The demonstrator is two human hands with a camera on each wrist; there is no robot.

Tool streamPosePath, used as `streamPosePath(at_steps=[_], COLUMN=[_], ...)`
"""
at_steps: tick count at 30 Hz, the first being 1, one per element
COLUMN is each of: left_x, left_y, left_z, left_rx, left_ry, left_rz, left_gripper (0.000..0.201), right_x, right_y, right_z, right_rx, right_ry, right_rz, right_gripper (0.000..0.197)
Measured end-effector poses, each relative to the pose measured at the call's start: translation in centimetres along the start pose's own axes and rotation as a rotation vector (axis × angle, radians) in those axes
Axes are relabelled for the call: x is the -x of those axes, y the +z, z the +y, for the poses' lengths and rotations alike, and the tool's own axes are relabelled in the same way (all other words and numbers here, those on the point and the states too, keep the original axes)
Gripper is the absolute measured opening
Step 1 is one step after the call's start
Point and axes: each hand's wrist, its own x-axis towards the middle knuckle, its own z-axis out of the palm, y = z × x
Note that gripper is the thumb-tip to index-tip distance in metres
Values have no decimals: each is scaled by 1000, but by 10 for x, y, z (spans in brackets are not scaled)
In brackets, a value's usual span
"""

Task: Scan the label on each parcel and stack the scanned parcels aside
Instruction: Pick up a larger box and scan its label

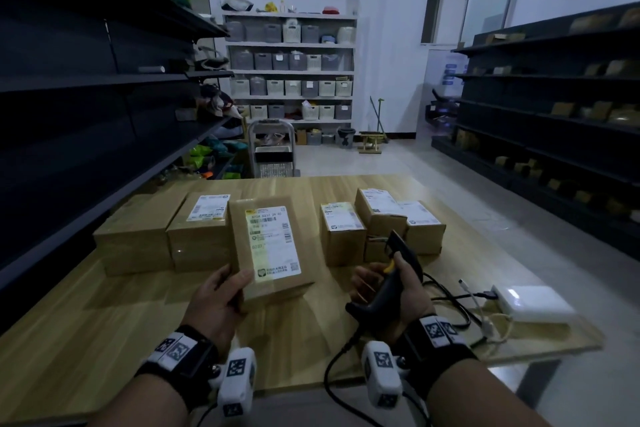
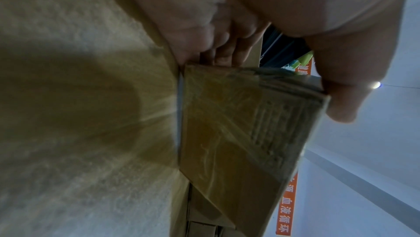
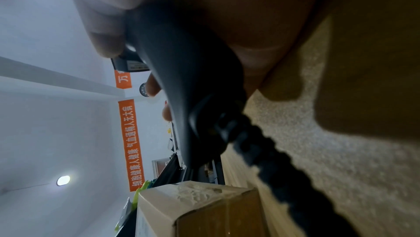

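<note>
My left hand grips the near corner of a flat brown parcel, tilted up off the wooden table with its white label facing me. The left wrist view shows the thumb and fingers pinching that parcel. My right hand holds a black barcode scanner by its handle, head aimed forward and left, just right of the parcel. The scanner handle fills the right wrist view. Two boxes stand behind on the left, and three smaller labelled boxes on the right.
A coiled black cable runs from the scanner to a white adapter box at the table's right edge. Dark shelving lines the left, more shelves the right. A white step stool stands beyond the table.
</note>
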Motion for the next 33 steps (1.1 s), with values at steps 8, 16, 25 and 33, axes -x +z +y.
streamPosePath(at_steps=[8, 16, 25, 33], left_x=[3, -41, -93, -109], left_y=[13, 123, 190, 197], left_z=[12, 68, 63, 47], left_rx=[-71, -49, -376, -686], left_ry=[-43, -55, -187, -171], left_rz=[-19, 28, 152, 181], left_gripper=[60, 63, 54, 73], right_x=[-6, -21, -21, -24], right_y=[-4, -11, -15, -17], right_z=[-5, -2, -2, 0], right_rx=[-64, -94, -91, -47], right_ry=[25, 24, 75, 95], right_rz=[30, -41, -126, -120], right_gripper=[55, 62, 54, 56])
